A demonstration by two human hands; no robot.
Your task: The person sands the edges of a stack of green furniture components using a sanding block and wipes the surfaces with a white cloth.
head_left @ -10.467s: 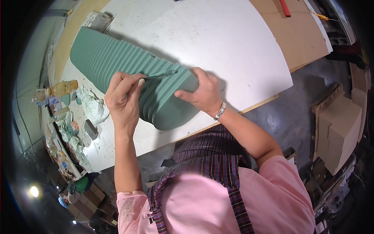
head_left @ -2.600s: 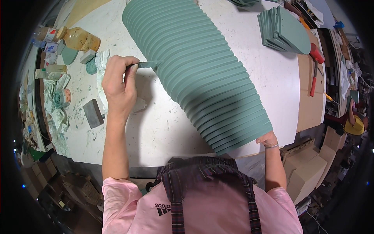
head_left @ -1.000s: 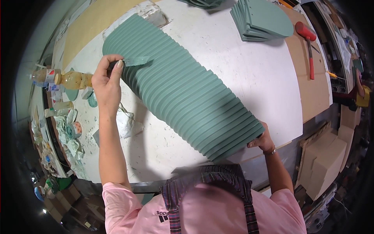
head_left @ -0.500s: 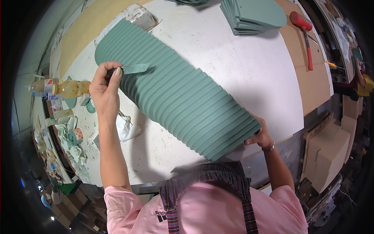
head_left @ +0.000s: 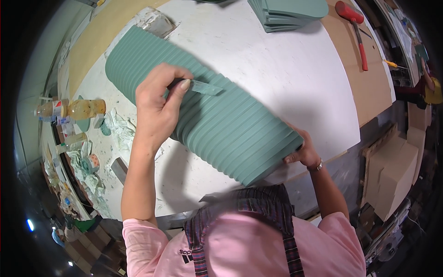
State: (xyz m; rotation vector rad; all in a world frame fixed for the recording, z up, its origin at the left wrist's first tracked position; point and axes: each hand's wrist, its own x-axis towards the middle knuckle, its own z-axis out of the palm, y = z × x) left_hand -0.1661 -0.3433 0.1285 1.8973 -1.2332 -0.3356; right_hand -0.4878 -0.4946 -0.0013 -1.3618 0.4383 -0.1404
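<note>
A long row of green flat panels [head_left: 230, 134], pressed side by side like slices, lies slantwise from the far left to near my body. My left hand [head_left: 159, 104] is over its middle, thumb and fingers pinched on a scraper [head_left: 207, 87]. The scraper's flat blade is smeared green and has a slanted tip; its grip is hidden in my fingers. The blade lies against or just above the panel edges; I cannot tell which. At the near right end of the row, my right hand [head_left: 305, 150] grips the last panels, thumb below and fingers partly hidden behind them.
The row rests over a white table [head_left: 318, 101]. Another pile of green panels [head_left: 290, 14] stands at the far side. A red mallet [head_left: 357, 34] lies on brown board at right. Bottles [head_left: 86, 109] and stained rags [head_left: 122, 131] are at left; cardboard boxes [head_left: 392, 171] stand beyond the right edge.
My left hand has moved right with the scraper, from the row's left edge to over its middle. The right hand keeps its grip on the near end.
</note>
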